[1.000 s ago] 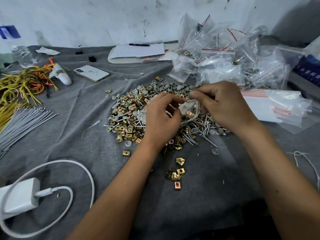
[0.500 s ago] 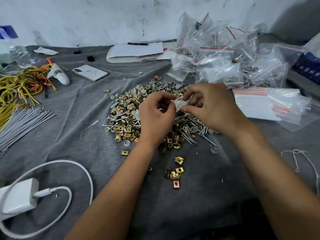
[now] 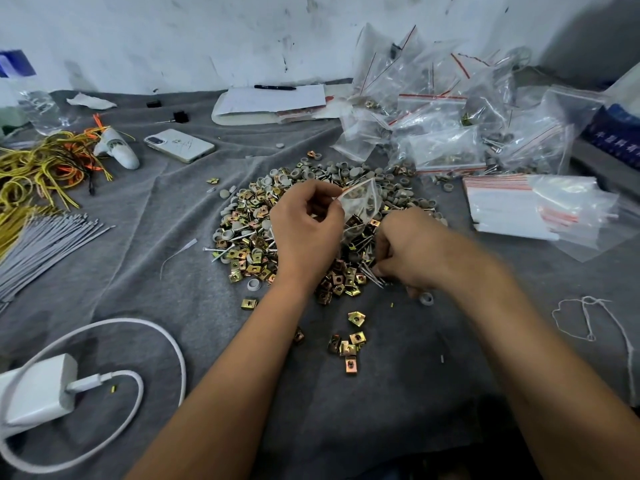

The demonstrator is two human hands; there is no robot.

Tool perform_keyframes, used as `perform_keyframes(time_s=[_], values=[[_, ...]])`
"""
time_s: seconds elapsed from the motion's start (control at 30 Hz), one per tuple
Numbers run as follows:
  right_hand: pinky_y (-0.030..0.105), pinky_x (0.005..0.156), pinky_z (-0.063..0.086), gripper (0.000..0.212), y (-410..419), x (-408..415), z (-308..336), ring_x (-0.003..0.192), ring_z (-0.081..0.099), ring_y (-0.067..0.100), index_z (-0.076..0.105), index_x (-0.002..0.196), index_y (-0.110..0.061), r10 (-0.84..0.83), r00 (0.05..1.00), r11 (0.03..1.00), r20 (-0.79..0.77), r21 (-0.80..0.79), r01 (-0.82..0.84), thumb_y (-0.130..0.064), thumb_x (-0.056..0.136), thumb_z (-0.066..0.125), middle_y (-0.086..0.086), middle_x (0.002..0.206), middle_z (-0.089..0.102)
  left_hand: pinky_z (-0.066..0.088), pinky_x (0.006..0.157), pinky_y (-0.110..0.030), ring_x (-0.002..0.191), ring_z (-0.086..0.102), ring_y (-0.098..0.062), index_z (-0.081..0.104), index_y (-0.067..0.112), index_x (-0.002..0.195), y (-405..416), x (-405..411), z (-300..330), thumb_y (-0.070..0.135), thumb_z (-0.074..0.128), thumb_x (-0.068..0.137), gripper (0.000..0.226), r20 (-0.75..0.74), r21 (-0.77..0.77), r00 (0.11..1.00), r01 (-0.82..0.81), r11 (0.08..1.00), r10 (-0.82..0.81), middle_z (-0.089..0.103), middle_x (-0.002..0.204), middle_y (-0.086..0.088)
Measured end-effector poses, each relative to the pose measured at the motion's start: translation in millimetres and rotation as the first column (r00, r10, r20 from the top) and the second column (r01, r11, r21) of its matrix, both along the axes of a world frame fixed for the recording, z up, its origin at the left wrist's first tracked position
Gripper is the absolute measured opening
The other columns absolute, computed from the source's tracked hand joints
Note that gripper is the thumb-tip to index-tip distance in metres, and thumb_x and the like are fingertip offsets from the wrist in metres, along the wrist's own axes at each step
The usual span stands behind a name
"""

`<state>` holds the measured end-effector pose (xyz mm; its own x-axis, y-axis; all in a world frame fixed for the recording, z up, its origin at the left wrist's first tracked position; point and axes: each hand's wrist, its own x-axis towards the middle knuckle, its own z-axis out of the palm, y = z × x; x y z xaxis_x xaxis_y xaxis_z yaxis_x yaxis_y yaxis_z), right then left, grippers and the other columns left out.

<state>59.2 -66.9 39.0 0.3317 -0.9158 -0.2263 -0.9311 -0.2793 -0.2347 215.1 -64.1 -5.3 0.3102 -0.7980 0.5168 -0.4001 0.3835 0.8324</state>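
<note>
A heap of brass clip nuts, grey plastic caps and steel nails lies on the grey cloth in the middle. My left hand pinches a small clear zip bag by its top edge and holds it open above the heap. My right hand is down on the near right side of the heap, fingers curled around a few nails. A few loose clip nuts lie closer to me.
Filled and empty zip bags pile up at the back right. A phone, notepad with pen, yellow wires and grey ties lie left. A white charger and cable sit near left; string right.
My right hand let go of the bag and dropped to the heap, closing on nails. My left hand keeps the bag, now hanging open above the pile.
</note>
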Motion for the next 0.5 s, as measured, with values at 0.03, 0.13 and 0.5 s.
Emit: perform_keyframes(time_s=[0.03, 0.13, 0.5], values=[[0.029, 0.062, 0.060, 0.013, 1, 2, 0, 0.053, 0.071, 0.014, 0.075, 0.082, -0.011, 0.013, 1.000, 1.000, -0.009, -0.017, -0.014, -0.020, 0.090, 0.077, 0.005, 0.070, 0.075, 0.059, 0.066, -0.037, 0.073, 0.067, -0.017, 0.076, 0.010, 0.092, 0, 0, 0, 0.001, 0.068, 0.085, 0.014, -0.002, -0.002, 1.000, 0.000, 1.000, 0.000, 0.072, 0.081, 0.000], [0.032, 0.071, 0.056, 0.013, 3, 4, 0, 0.083, 0.070, 0.025, 0.068, 0.082, -0.010, 0.063, 0.996, 0.995, -0.056, -0.069, -0.067, -0.019, 0.089, 0.075, 0.007, 0.087, 0.073, 0.058, 0.065, -0.035, 0.072, 0.067, -0.016, 0.076, 0.010, 0.092, 0, 0, -1, 0.000, 0.068, 0.085, 0.014, -0.007, -0.001, 1.000, 0.004, 1.000, -0.004, 0.072, 0.081, 0.000], [0.039, 0.045, 0.059, 0.014, -3, -28, -2, 0.052, 0.070, 0.030, 0.065, 0.087, -0.011, -0.021, 0.811, 1.000, 0.584, 0.013, 0.017, -0.001, 0.095, 0.069, 0.012, 0.068, 0.070, 0.058, 0.066, -0.037, 0.072, 0.068, -0.018, 0.076, 0.009, 0.092, 0, 0, 0, 0.000, 0.069, 0.086, 0.013, -0.026, 0.002, 1.000, 0.007, 1.000, -0.007, 0.072, 0.080, -0.002]])
